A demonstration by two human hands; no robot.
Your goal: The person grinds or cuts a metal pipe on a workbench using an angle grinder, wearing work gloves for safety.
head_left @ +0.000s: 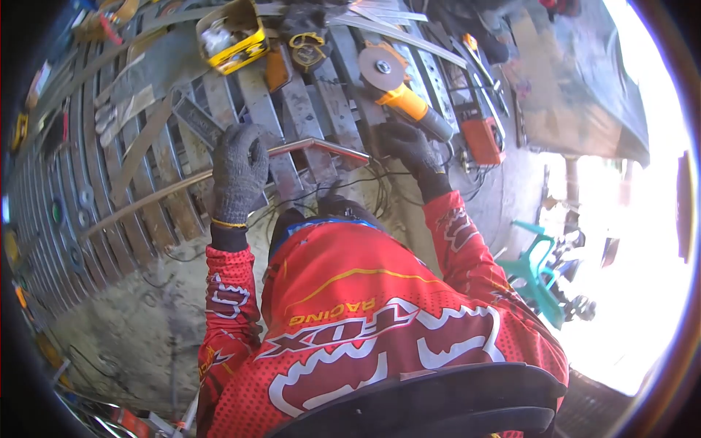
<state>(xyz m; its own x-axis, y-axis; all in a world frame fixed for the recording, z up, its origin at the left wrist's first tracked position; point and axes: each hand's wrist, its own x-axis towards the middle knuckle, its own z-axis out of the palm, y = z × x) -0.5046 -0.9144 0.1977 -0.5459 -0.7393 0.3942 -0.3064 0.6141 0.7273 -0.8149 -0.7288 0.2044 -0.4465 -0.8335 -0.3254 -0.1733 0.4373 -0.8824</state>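
My left hand (241, 171), in a grey knit glove, is closed around a long thin metal bar (153, 197). The bar runs from the lower left across the slats, passes my hand and bends near its right end. My right hand (410, 150), in a dark glove, is just below the handle of a yellow and black angle grinder (405, 101), close to the bar's right end. Its fingers point toward the slats and blur into the dark there, so their grip is hidden. The grinder lies with its round disc (382, 67) facing up.
A slatted metal workbench (219, 95) spans the front. On it are a yellow box (237, 55) of small parts, a tape measure (307, 51) and flat metal strips (409, 36). A red-brown box (483, 141) and cables stand right; a green plastic chair (537, 270) is farther off.
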